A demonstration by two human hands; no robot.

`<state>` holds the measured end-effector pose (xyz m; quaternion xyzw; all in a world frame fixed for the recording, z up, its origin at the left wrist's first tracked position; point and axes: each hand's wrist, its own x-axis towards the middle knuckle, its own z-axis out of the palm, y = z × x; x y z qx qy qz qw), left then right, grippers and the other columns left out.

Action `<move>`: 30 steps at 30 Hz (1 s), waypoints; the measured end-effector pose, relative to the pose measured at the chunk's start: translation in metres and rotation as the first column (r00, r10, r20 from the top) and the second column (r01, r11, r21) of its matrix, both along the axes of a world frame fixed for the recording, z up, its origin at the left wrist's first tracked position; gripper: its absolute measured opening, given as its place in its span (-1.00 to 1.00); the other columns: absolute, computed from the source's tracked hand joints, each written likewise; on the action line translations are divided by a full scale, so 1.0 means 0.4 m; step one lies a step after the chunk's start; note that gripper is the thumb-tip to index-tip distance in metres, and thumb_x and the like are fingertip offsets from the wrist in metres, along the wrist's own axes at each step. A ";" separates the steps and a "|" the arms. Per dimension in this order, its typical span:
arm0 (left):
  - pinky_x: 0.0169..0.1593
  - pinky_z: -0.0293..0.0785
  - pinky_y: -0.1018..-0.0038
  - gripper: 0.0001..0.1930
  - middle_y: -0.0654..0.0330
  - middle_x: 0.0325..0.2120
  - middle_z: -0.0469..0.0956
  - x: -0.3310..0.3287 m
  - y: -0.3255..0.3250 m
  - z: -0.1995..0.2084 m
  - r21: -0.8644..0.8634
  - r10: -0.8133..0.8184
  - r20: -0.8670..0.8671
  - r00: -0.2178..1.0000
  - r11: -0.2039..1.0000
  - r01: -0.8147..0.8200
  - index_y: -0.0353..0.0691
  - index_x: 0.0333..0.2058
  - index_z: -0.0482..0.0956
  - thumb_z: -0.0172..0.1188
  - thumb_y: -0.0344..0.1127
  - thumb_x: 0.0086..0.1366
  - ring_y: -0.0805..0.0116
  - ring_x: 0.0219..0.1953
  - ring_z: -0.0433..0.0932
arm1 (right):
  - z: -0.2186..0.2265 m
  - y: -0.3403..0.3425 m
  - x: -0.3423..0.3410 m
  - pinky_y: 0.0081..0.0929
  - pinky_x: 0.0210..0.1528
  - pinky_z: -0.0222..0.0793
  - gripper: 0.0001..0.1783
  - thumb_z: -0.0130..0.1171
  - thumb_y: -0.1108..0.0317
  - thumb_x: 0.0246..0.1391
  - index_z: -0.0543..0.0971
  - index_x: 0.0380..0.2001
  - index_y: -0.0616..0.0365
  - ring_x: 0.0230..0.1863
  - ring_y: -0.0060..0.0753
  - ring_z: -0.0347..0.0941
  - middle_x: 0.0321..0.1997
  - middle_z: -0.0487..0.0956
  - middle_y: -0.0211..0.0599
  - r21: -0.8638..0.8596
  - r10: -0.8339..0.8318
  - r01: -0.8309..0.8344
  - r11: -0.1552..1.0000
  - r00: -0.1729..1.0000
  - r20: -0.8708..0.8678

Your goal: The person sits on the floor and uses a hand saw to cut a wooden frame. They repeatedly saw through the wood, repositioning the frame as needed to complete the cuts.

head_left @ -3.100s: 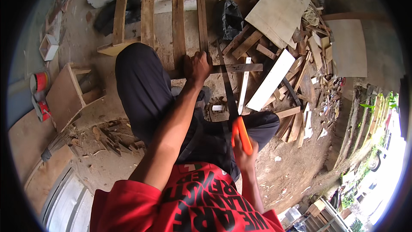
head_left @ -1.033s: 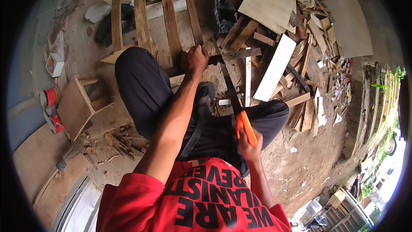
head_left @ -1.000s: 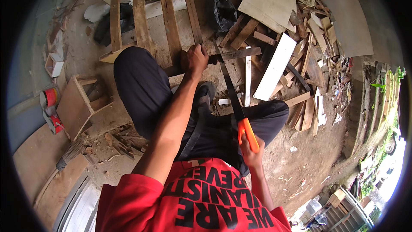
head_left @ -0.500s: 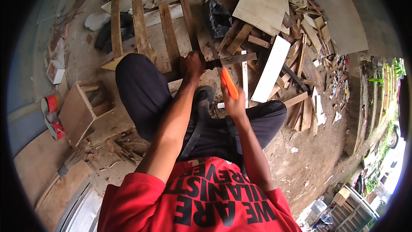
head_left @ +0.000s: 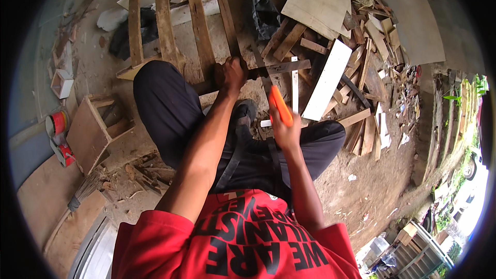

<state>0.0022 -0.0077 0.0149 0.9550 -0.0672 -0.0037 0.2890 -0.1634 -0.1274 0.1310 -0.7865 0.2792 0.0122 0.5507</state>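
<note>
My right hand (head_left: 287, 132) is closed around the orange handle of a handsaw (head_left: 280, 104). Its narrow dark blade points away from me and crosses a wooden slat (head_left: 292, 66). Beside the blade, on its left, my left hand (head_left: 231, 74) is clenched on that slat. The slat runs crosswise in front of my knees, its free end sticking out to the right past the saw. Several long slats (head_left: 203, 36) reach away from it like a rack. My fingers hide part of where the pieces meet.
A heap of wood offcuts (head_left: 361, 88) lies to the right, with a white board (head_left: 327, 80) and a large pale panel (head_left: 320, 2). A black plastic bag (head_left: 265, 15) sits beyond the saw. At left stand an open wooden box (head_left: 93, 132) and red cans (head_left: 59, 124).
The saw and my right hand have drawn back slightly toward me. My left hand keeps its grip on the slat. The whole view has shifted a little.
</note>
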 end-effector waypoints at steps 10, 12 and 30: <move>-0.29 0.47 0.02 -0.76 -0.15 -0.46 0.55 0.006 0.003 -0.005 -0.095 0.078 0.042 0.996 0.993 -0.074 -0.33 -0.45 0.55 0.13 -0.27 0.32 -0.20 -0.36 0.57 | 0.188 -0.002 -0.303 -0.68 -0.52 0.20 -0.82 0.09 0.38 0.28 0.58 -0.31 0.28 -0.54 -0.75 0.30 -0.57 0.43 -0.59 0.279 -0.041 0.068 0.958 0.994 -0.101; -0.31 0.45 0.01 -0.74 -0.17 -0.49 0.51 -0.009 0.000 -0.012 -0.185 0.060 0.086 0.994 0.982 -0.044 -0.33 -0.48 0.53 0.10 -0.28 0.35 -0.23 -0.39 0.54 | 0.216 -0.014 -0.359 -0.65 -0.49 0.26 -0.80 0.11 0.38 0.26 0.58 -0.31 0.33 -0.53 -0.72 0.35 -0.57 0.46 -0.53 0.144 0.004 0.018 0.989 0.989 -0.149; -0.29 0.50 0.03 -0.65 -0.07 -0.43 0.60 -0.023 0.012 0.023 0.052 0.051 0.067 0.996 0.997 -0.055 -0.22 -0.45 0.57 0.02 -0.11 0.42 -0.15 -0.37 0.60 | -0.010 -0.002 -0.175 -0.58 -0.63 0.08 -0.56 0.04 0.18 0.38 0.41 -0.58 0.20 -0.68 -0.72 0.19 -0.70 0.33 -0.54 0.204 -0.248 0.182 0.962 0.895 0.370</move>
